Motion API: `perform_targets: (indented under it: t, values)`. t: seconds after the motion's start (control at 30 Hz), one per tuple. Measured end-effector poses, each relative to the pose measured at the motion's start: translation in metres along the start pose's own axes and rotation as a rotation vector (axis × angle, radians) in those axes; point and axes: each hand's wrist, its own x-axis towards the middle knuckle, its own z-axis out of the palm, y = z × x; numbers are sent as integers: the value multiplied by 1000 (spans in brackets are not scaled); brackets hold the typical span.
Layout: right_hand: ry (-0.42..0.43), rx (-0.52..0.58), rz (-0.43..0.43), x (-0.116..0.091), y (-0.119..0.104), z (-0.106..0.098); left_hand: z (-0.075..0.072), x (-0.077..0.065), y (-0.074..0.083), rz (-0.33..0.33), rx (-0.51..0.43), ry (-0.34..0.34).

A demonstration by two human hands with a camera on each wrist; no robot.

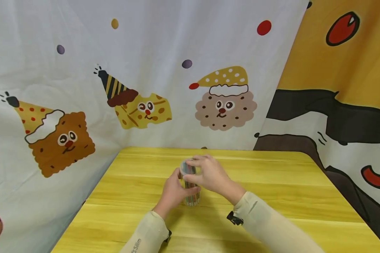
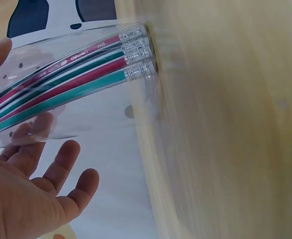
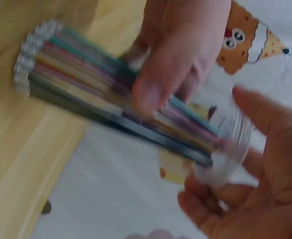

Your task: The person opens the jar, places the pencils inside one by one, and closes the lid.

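Observation:
A clear plastic tube of pencils [image 1: 192, 199] stands upright on the wooden table. Red, green and darker pencils [image 2: 86, 67] show through its wall, metal ferrules toward the table. My left hand [image 1: 173, 189] grips the tube around its side, thumb across the front in the head view. At the top, my right hand [image 1: 207, 174] holds the round clear lid [image 3: 235, 149] between thumb and fingers. The right wrist view shows the lid at the tube's end, over the pencils' other ends, and is blurred by motion.
The yellow wood-grain table [image 1: 139, 221] spreads around both hands. Behind it hangs a white curtain [image 1: 164, 42] printed with cartoon biscuits and cheese. An orange, black and white patterned cloth [image 1: 335, 77] hangs at the right.

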Motion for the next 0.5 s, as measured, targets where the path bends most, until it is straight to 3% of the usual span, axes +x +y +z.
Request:
perform_targets:
  t: [0.07, 0.13, 0.37, 0.5]
  values:
    - [44, 3, -15, -2, 0, 4, 0, 1, -1, 8, -6, -11]
    - [37, 40, -44, -1, 4, 3, -2, 1, -1, 25, -18, -29]
    - [-225, 298, -144, 14, 38, -13, -7, 2, -1, 0, -79, -122]
    - [-222, 261, -179, 16, 37, -13, -5, 1, -3, 16, -70, -99]
